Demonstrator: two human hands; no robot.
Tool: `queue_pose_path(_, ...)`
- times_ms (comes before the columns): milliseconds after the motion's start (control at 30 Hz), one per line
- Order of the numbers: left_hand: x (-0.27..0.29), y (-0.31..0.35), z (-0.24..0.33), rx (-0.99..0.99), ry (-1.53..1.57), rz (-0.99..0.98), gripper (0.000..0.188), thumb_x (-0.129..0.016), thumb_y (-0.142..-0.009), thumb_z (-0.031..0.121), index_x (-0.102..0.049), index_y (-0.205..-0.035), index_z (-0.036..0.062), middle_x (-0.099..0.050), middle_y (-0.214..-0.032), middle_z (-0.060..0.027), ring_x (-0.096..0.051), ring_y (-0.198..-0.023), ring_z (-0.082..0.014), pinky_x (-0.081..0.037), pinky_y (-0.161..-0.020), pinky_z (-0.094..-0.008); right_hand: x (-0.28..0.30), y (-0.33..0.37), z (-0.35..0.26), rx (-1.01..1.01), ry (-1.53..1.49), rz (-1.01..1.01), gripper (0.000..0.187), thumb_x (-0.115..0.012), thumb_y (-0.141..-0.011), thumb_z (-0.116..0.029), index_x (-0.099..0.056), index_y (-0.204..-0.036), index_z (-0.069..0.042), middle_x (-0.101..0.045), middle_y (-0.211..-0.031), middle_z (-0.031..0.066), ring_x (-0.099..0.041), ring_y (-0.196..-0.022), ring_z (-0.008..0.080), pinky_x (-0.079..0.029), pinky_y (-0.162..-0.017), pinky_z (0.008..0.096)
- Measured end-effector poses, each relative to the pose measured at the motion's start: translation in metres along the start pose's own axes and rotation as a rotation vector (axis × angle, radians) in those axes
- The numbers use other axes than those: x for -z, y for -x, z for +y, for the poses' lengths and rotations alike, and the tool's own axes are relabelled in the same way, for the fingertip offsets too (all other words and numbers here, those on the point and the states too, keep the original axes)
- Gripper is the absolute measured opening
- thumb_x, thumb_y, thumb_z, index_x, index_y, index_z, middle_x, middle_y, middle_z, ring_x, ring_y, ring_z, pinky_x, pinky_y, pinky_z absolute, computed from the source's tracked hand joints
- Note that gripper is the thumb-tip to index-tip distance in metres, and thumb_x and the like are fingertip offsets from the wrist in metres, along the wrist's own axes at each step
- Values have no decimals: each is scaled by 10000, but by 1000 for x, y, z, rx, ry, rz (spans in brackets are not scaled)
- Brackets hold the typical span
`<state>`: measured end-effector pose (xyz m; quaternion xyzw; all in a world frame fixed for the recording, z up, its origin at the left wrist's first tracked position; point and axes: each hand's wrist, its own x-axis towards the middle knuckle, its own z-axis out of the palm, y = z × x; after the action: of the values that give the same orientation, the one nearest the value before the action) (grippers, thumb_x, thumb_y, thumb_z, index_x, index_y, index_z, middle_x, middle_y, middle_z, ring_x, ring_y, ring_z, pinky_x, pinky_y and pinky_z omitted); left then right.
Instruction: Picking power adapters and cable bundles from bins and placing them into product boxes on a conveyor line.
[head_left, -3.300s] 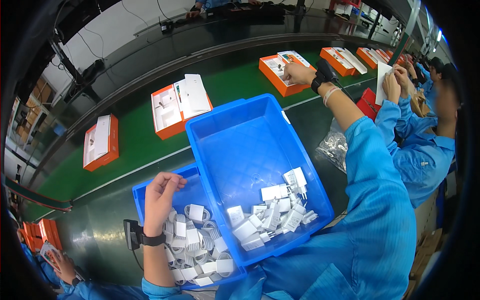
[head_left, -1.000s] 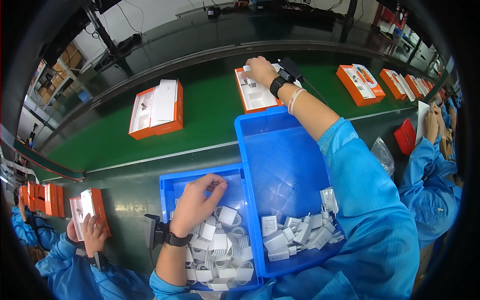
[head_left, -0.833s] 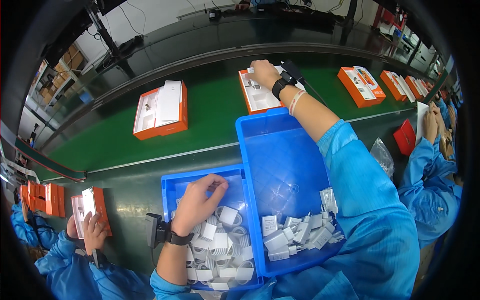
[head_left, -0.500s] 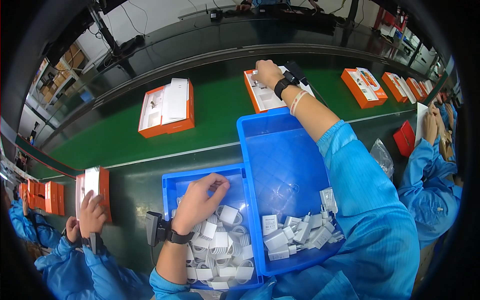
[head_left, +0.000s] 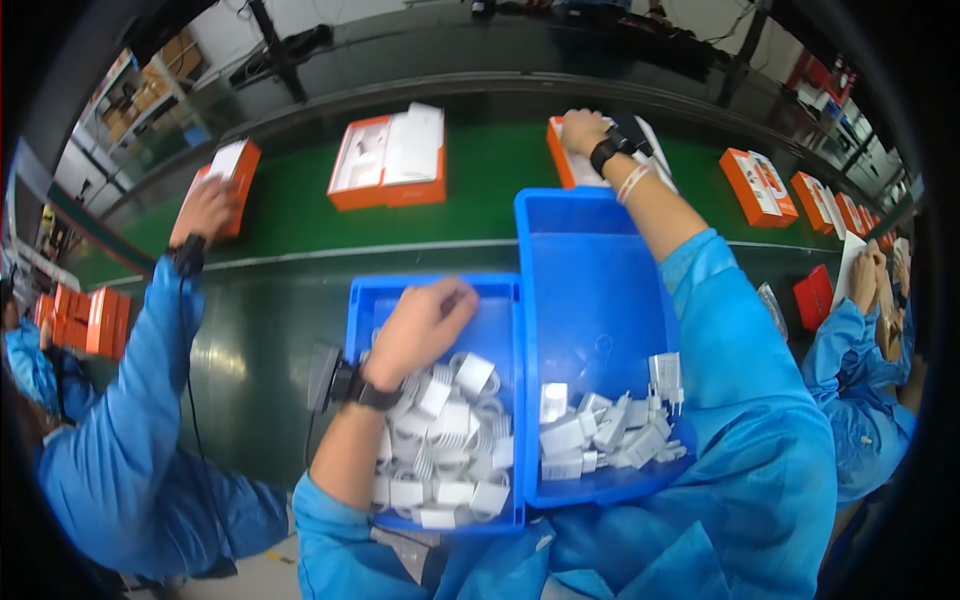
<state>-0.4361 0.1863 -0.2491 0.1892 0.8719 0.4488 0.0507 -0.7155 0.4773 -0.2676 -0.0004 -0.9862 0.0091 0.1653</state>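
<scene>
Two bare hands were at work, the right one (head_left: 588, 132) at a shallow orange cardboard box with a white inner tray (head_left: 575, 170) on the smooth green conveyor belt (head_left: 490, 165). The step in hand looked like placing or settling a part inside that box. Its fingers bent down over the tray's far left part, their tips hidden, so I could not tell how far they were parted or whether they gripped anything.

The left hand (head_left: 425, 325) hung over the smaller blue plastic bin (head_left: 495, 300), fingers half curled, the thumb near them, with nothing visible in their hold. If the part was seated, the next move would call for lifting the right hand clear without catching the tray's edge.

Below the left hand lay white coiled cables with square paper wraps (head_left: 440, 430), soft loops bound in stiff, flat-faced bands. The larger blue plastic bin (head_left: 600, 300), just beside, had smooth walls; at its near end lay a jumble of glossy white block-shaped chargers with thin prongs (head_left: 610, 435), hard and square-edged, one by the right wall with its prongs toward the person.
</scene>
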Motion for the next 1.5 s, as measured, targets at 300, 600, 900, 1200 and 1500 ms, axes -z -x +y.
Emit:
queue_pose_path(300,12,-2,-11,79,137,153,195,-569,-975,106,-653,-992,-69,-717,-812,-93,-659,-702,-116,-510,-639,-250,194,190,-104,1093,-752,-814,216,-570,-837,-80,-712,-983,-8,-724,-902,144,-712,-830,236,-550,-749,354)
queue_pose_path(600,7,-1,-19,64,174,194,220,-570,-942,137,-666,-966,-59,-724,-787,-143,-682,-671,-160,-541,-627,-295,130,254,-134,1227,-275,-555,197,-659,-784,-81,-594,-938,22,-679,-863,179,-690,-813,373,-554,-671,470)
queue_pose_path(900,9,1,-6,112,92,176,245,-577,-942,164,-675,-973,-59,-731,-785,-146,-689,-647,-175,-543,-628,-306,129,246,-136,1397,-162,-511,281,-741,-693,-164,-654,-911,-9,-643,-982,134,-670,-907,317,-559,-726,432)
queue_pose_path(1200,6,-8,-15,98,257,286,172,-570,-982,119,-659,-950,-26,-680,-762,-55,-616,-642,-87,-499,-584,-243,180,188,-97,1396,-326,-495,465,-773,-762,-327,-634,-1047,13,-616,-1117,123,-640,-1031,308,-552,-838,409)
queue_pose_path(1500,8,-10,-6,130,245,230,228,-577,-956,144,-666,-971,-66,-714,-779,-142,-678,-616,-166,-505,-551,-271,142,43,118,471,-95,-320,409,-806,-696,-234,-689,-1005,7,-649,-1079,143,-631,-1015,322,-521,-880,386)
